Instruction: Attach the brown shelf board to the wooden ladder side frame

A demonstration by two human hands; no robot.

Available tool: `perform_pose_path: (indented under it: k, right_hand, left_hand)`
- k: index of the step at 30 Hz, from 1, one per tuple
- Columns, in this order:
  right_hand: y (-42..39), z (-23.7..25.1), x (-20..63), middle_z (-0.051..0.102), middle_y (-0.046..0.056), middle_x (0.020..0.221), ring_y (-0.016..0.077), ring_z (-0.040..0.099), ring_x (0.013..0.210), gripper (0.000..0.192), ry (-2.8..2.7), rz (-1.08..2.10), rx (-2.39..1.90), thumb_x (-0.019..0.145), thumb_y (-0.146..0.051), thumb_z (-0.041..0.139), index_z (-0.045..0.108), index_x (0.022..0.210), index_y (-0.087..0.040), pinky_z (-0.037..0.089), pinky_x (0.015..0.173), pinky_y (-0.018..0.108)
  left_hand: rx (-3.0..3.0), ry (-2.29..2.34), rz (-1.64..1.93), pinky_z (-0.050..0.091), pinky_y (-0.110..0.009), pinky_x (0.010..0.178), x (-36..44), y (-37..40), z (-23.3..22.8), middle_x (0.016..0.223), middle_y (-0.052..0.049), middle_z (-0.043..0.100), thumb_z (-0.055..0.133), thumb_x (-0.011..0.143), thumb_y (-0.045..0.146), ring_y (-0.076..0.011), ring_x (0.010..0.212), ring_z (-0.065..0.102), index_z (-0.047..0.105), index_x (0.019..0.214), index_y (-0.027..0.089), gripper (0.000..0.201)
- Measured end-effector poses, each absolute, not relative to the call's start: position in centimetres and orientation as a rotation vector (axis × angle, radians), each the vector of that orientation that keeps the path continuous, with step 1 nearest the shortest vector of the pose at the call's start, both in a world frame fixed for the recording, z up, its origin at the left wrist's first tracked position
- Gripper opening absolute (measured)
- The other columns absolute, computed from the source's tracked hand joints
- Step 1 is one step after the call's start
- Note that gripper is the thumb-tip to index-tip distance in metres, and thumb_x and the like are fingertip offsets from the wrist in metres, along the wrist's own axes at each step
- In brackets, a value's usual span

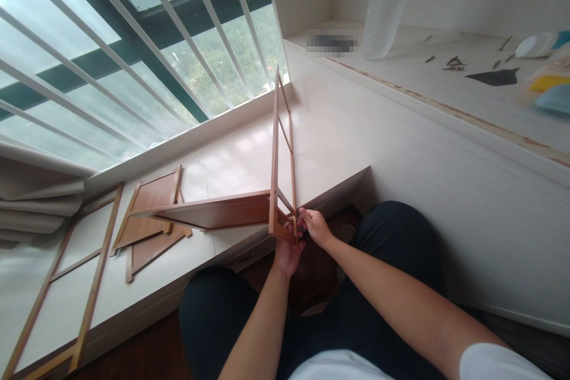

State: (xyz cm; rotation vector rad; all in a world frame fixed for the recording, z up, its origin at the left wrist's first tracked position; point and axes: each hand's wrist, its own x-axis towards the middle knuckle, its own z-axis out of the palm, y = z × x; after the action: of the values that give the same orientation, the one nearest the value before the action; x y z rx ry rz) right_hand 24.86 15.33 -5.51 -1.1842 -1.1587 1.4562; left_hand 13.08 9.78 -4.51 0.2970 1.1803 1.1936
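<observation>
A tall wooden ladder-shaped frame [276,148] stands upright on the white window bench [240,160]. A brown wooden panel [214,212] juts out from its lower part to the left, held level above the bench. My left hand [287,254] grips the bottom end of the frame from below. My right hand [314,225] pinches the frame's lower right rail, fingers closed on it. Both hands meet at the frame's bottom corner, above my knees.
More brown panels [154,214] and a second ladder frame [66,273] lie flat on the bench at left. Folded white boards [35,196] are stacked far left. A raised shelf at right holds a plastic bottle [385,6], screws [454,62] and small items. Window bars are behind.
</observation>
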Motion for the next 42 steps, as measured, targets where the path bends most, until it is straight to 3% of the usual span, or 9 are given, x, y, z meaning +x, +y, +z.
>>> perform_pose_path:
  k: [3, 6, 10, 16, 25, 30, 35, 39, 42]
  right_hand:
    - [15.3, -5.4, 24.8, 0.051, 0.001, 0.050, 0.0099, 0.046, 0.050, 0.076, -1.044, 1.506, -1.194, 0.081, -0.087, 0.050, 0.062, 0.059, -0.015, 0.036, 0.053, 0.023]
    - [15.2, -5.5, 24.7, 0.043, -0.003, 0.047, 0.0072, 0.035, 0.040, 0.077, -0.872, 1.581, -1.218, 0.079, -0.091, 0.044, 0.058, 0.063, -0.017, 0.027, 0.042, 0.022]
    - [14.7, -5.5, 24.7, 0.035, -0.008, 0.047, 0.0043, 0.020, 0.035, 0.073, -0.663, 1.670, -1.226, 0.079, -0.091, 0.040, 0.052, 0.070, -0.020, 0.015, 0.036, 0.021]
    - [14.0, -5.0, 24.8, 0.028, -0.010, 0.048, 0.0036, 0.016, 0.037, 0.067, -0.519, 1.725, -1.183, 0.079, -0.088, 0.048, 0.049, 0.073, -0.021, 0.014, 0.035, 0.020]
    - [13.5, -4.4, 25.2, 0.030, -0.010, 0.053, 0.0047, 0.021, 0.041, 0.060, -0.538, 1.730, -1.128, 0.079, -0.081, 0.055, 0.053, 0.083, -0.021, 0.019, 0.038, 0.020]
    - [12.7, -5.1, 25.5, 0.035, -0.009, 0.056, 0.0071, 0.034, 0.045, 0.052, -0.594, 1.684, -1.172, 0.081, -0.073, 0.055, 0.053, 0.087, -0.021, 0.032, 0.044, 0.021]
    - [11.7, -5.5, 27.0, 0.065, 0.001, 0.075, 0.0110, 0.058, 0.063, 0.035, -0.782, 1.656, -1.283, 0.081, -0.049, 0.063, 0.067, 0.097, -0.017, 0.047, 0.057, 0.022]
    - [11.1, -5.2, 28.8, 0.073, 0.003, 0.074, 0.0107, 0.061, 0.059, 0.018, -1.007, 1.663, -1.372, 0.073, -0.022, 0.069, 0.075, 0.089, -0.017, 0.047, 0.055, 0.021]
    - [10.6, -4.7, 30.1, 0.073, 0.002, 0.068, 0.0102, 0.061, 0.054, 0.018, -1.158, 1.667, -1.383, 0.072, -0.014, 0.066, 0.079, 0.084, -0.017, 0.046, 0.052, 0.021]
  left_hand:
    - [0.328, 1.218, 1.136, 0.040, -0.020, 0.062, 13.4, 8.9, -5.0, 0.117, -0.001, 0.068, 0.080, 0.072, 0.059, -0.0067, 0.073, 0.057, 0.066, 0.122, 0.031, 0.060]
    - [0.386, 1.268, 1.036, 0.039, -0.019, 0.060, 14.1, 7.7, -5.6, 0.118, -0.005, 0.070, 0.081, 0.071, 0.058, -0.0073, 0.073, 0.058, 0.069, 0.121, 0.027, 0.060]
    - [0.480, 1.344, 0.922, 0.037, -0.020, 0.056, 15.3, 6.5, -6.4, 0.101, -0.007, 0.074, 0.085, 0.066, 0.054, -0.0114, 0.071, 0.062, 0.074, 0.108, 0.020, 0.055]
    - [0.581, 1.439, 0.927, 0.036, -0.020, 0.053, 16.0, 6.8, -6.8, 0.077, -0.001, 0.069, 0.083, 0.072, 0.045, -0.0102, 0.063, 0.059, 0.070, 0.087, 0.015, 0.036]
    - [0.539, 1.382, 0.982, 0.036, -0.020, 0.053, 16.6, 6.5, -6.6, 0.077, -0.002, 0.068, 0.083, 0.067, 0.054, -0.0122, 0.065, 0.062, 0.069, 0.092, 0.018, 0.046]
    - [0.491, 1.352, 0.978, 0.035, -0.019, 0.053, 16.8, 6.3, -6.8, 0.082, -0.001, 0.068, 0.081, 0.066, 0.056, -0.0097, 0.063, 0.060, 0.064, 0.092, 0.019, 0.048]
    - [0.504, 1.323, 0.981, 0.035, -0.019, 0.054, 16.4, 5.7, -6.7, 0.085, 0.000, 0.067, 0.080, 0.066, 0.059, -0.0086, 0.062, 0.059, 0.059, 0.090, 0.020, 0.050]
    - [0.570, 1.317, 0.976, 0.035, -0.019, 0.054, 15.7, 4.8, -6.6, 0.084, 0.000, 0.067, 0.081, 0.065, 0.059, -0.0096, 0.064, 0.059, 0.060, 0.088, 0.020, 0.050]
    - [0.619, 1.303, 0.959, 0.036, -0.019, 0.055, 15.4, 4.3, -6.5, 0.085, -0.002, 0.067, 0.081, 0.066, 0.058, -0.0110, 0.066, 0.060, 0.062, 0.086, 0.019, 0.048]
